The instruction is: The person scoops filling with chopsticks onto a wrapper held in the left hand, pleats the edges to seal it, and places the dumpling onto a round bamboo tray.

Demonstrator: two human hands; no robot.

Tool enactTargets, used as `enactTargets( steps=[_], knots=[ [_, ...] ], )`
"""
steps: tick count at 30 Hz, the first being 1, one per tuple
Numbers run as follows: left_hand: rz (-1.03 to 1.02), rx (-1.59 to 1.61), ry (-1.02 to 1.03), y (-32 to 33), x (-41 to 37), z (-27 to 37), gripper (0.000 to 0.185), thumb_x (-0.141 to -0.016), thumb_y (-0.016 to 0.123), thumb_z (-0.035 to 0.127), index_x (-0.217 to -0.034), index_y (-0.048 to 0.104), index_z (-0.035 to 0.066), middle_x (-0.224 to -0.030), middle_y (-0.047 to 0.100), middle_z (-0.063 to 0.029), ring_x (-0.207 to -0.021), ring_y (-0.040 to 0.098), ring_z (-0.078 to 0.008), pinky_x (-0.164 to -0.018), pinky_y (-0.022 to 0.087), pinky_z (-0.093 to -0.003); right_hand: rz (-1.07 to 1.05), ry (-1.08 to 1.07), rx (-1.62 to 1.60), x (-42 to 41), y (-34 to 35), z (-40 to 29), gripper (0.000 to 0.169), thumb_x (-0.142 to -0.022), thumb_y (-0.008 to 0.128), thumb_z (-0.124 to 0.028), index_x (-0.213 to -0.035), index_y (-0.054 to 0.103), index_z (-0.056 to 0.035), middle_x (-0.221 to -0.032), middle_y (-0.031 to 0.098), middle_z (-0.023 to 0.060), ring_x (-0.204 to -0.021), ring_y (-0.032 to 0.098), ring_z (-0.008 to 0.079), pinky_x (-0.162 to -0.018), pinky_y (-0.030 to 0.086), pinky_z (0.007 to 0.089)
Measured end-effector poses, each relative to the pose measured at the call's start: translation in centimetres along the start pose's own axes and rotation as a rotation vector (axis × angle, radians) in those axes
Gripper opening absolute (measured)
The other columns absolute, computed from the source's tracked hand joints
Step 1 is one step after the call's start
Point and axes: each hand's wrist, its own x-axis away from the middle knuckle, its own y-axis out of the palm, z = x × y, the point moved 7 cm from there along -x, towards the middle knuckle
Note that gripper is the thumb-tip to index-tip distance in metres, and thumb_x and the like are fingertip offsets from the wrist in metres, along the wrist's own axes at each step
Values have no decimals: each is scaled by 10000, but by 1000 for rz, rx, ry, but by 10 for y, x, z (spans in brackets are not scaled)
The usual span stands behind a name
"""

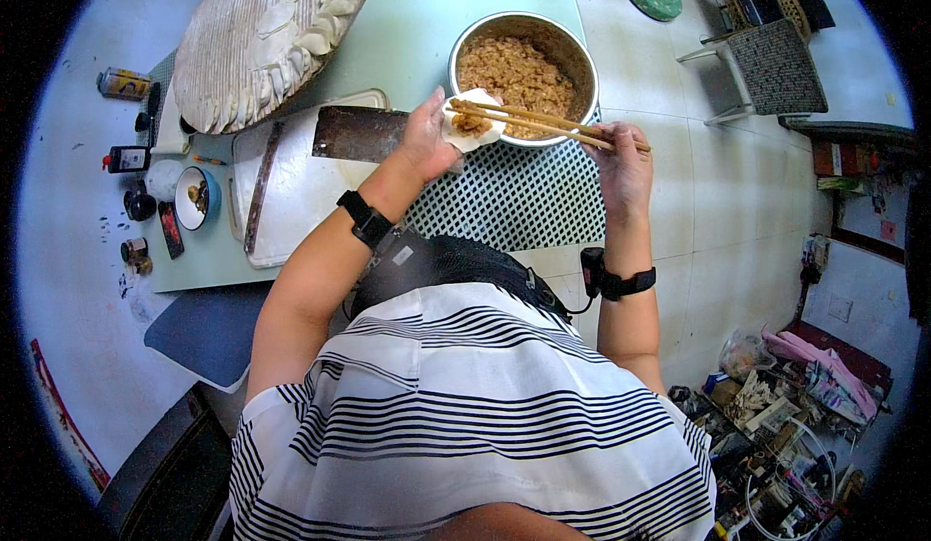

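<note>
On my left hand (429, 137) lies a round dough wrapper (486, 99) with a lump of brown minced filling (473, 126) on it. My right hand (625, 163) grips a pair of wooden chopsticks (553, 123), whose tips touch the filling on the wrapper. Just beyond both hands stands a metal bowl (595, 68) with more minced filling (513, 68) inside. At the upper left, a round ridged board (218, 54) bears rows of folded dumplings (291, 68) along its edge and several flat wrappers (276, 19).
A dark cleaver blade (356, 134) and a thin dark strip (263, 185) lie on a white cutting board (305, 214). Left of it are a small bowl (211, 195), bottles and a can (124, 83). A stool (774, 68) stands at right.
</note>
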Motion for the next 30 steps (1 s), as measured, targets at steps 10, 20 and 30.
enactTargets(
  steps=[10, 20, 30],
  knots=[
    [-65, 13, 23, -4, -5, 5, 605, -912, 215, 401, -1264, 280, -87, -1263, 388, -252, -1186, 385, -343, -1033, 251, -431, 48, 21, 109, 1, -2, -6, 176, -867, 511, -144, -900, 531, 28, -848, 608, 177, -745, 622, 263, -635, 557, 359],
    [-50, 0, 11, -5, -4, 3, 599, -910, 221, 406, -1272, 276, -69, -1269, 377, -255, -1183, 379, -360, -1026, 258, -446, 41, 37, 181, -1, 0, -4, 180, -872, 518, -174, -839, 554, -1, -837, 605, 151, -757, 619, 238, -667, 555, 368],
    [-2, -7, 10, -11, -6, 4, 598, -910, 240, 412, -1265, 286, -67, -1274, 374, -242, -1180, 381, -360, -1027, 258, -439, 59, 17, 50, -6, -6, 1, 192, -855, 547, -195, -853, 544, -3, -809, 607, 152, -730, 622, 243, -643, 556, 365]
  ],
)
